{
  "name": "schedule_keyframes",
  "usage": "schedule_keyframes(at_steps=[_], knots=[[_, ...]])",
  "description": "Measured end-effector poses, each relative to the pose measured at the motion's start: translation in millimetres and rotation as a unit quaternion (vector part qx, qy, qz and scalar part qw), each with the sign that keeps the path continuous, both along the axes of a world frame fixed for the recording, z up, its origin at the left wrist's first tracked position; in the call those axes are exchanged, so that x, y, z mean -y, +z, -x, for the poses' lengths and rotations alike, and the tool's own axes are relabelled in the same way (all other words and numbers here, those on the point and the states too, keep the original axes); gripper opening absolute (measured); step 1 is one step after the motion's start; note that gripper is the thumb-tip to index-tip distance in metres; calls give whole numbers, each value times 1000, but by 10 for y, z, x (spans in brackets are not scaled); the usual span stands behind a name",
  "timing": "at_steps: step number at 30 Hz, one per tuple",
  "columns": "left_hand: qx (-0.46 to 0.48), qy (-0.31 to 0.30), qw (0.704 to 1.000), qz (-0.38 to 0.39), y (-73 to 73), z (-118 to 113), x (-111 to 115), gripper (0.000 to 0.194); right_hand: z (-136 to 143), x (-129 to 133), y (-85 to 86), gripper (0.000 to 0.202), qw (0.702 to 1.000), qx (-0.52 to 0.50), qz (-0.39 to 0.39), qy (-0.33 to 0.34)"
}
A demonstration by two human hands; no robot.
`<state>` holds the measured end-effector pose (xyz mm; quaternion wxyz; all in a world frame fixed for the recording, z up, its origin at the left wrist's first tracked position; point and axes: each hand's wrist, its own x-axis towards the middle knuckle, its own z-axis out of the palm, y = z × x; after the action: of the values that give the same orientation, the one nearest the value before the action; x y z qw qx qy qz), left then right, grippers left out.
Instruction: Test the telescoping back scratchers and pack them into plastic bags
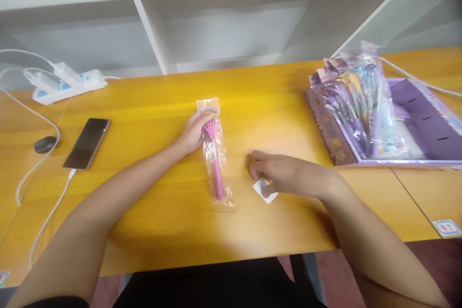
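Observation:
A pink back scratcher (217, 173) with a small hand-shaped head lies in a clear plastic sleeve (226, 196) on the table. My left hand (195, 132) is closed on the upper left of this sleeve, its fingers at the top beside the scratcher's head. To the right, my right hand (279, 169) rests low over the table with its fingers curled. Its thumb lies on a small white card or sticker (260, 186), partly covered by the hand. Whether the fingers reach under the card cannot be seen.
A purple display box (433, 130) at the right holds several bagged scratchers (357, 106). On the left are a phone (87, 143) on a charging cable, a dark round object (45, 144) and a white power strip (70, 86). White shelving (144, 24) stands behind the table.

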<state>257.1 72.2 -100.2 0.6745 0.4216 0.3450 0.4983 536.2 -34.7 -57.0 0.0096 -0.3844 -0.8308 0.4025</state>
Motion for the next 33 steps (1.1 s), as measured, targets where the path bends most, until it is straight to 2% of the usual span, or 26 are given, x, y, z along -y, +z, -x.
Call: schedule_keyframes(at_steps=[5, 9, 12, 16, 21, 24, 25, 29, 33], knots=[[-31, 4, 999, 7, -38, 7, 0, 18, 180, -113, -90, 17, 991, -17, -94, -92], [-41, 3, 999, -6, -87, 9, -28, 18, 205, -144, -143, 52, 990, -18, -89, -104], [-36, -9, 999, -18, -161, 14, -54, 24, 197, -129, -181, 53, 990, -11, -84, -116], [-54, -62, 995, -53, -224, 28, -54, 40, 220, -142, -193, 50, 989, -60, -60, -120], [-95, -112, 985, -86, -200, 41, -17, 60, 254, -171, -196, 45, 987, -82, -22, -138], [-105, -118, 981, -111, -193, 44, -8, 63, 246, -188, -197, 57, 984, -85, 15, -157], [-111, -121, 979, -117, -192, 46, -6, 64, 240, -198, -195, 56, 983, -96, 32, -156], [-148, -133, 972, -127, -164, 60, 8, 65, 211, -251, -184, 28, 972, -171, 106, -124], [-168, -146, 965, -137, -107, 68, 35, 66, 201, -295, -155, 35, 946, -258, 139, -142]])
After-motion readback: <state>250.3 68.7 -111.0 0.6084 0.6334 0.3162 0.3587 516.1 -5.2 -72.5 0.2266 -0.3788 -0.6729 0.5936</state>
